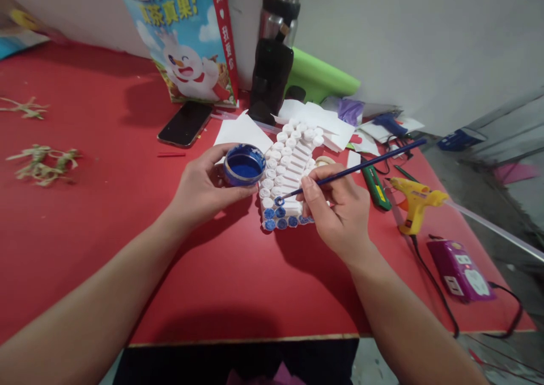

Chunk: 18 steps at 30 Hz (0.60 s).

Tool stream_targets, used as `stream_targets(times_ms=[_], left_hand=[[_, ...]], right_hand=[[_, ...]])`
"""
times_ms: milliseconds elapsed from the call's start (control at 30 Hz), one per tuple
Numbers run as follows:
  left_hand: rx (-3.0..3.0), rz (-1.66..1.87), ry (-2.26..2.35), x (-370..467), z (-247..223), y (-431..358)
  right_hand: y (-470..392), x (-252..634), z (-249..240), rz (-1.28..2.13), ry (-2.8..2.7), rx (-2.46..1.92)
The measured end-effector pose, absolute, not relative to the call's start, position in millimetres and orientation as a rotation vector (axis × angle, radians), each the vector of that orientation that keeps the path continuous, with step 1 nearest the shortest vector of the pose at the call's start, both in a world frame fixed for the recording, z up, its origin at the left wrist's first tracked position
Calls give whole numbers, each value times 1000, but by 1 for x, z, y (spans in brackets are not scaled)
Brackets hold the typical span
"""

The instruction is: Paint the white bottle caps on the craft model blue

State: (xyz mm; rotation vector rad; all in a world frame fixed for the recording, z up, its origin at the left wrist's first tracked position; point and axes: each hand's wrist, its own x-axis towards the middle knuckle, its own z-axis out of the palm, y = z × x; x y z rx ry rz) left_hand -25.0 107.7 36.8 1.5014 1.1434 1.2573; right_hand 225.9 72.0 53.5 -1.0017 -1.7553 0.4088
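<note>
My left hand (pixel 204 184) is closed around a small round jar of blue paint (pixel 244 165), tipped a little so the paint shows. In my right hand (pixel 338 209) is a thin blue paintbrush (pixel 365 166), pinched near its bristles. The brush tip touches a rolled piece on the left side of a white craft (pixel 280 172) made of rolled paper pieces. Several rolls along its near end are painted blue; those further back are white. Part of the craft's right side is hidden behind my right hand.
On the red table (pixel 229 283), a yellow glue gun (pixel 419 201), green utility knife (pixel 376 188) and purple power box (pixel 461 269) lie right. A phone (pixel 186 124), printed bag (pixel 191 45) and black bottle (pixel 271 73) are at the back. Woven straw pieces (pixel 45 163) lie left.
</note>
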Motion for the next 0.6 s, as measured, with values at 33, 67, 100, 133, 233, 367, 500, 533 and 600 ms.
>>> stream_targets(times_ms=[33,67,100,133,233,367,500,533,600], left_hand=[[1498,1256,1145,-25,37,108],[1494,1255,1146,-25,37,107],[1491,1256,1145,-25,37,107],[1488,1259,1145,-24,37,107],[1479,1257,1149,-24,37,107],[1495,1250,1142,-26,36,108],[1570,1262,1137,-26,34,108],[1593,1262,1134,-26,34,108],[1637,1261,1128,-27,34,107]], right_hand=[[72,226,54,404,-1755,-1000],[72,226,54,408,-1758,-1002],[72,227,54,419,-1762,-1013],[72,227,54,431,-1765,-1023],[72,227,55,423,-1747,-1025],[72,227,53,418,-1741,-1012],[71,226,54,437,-1702,-996],[71,225,55,438,-1651,-971],[69,222,59,460,-1523,-894]])
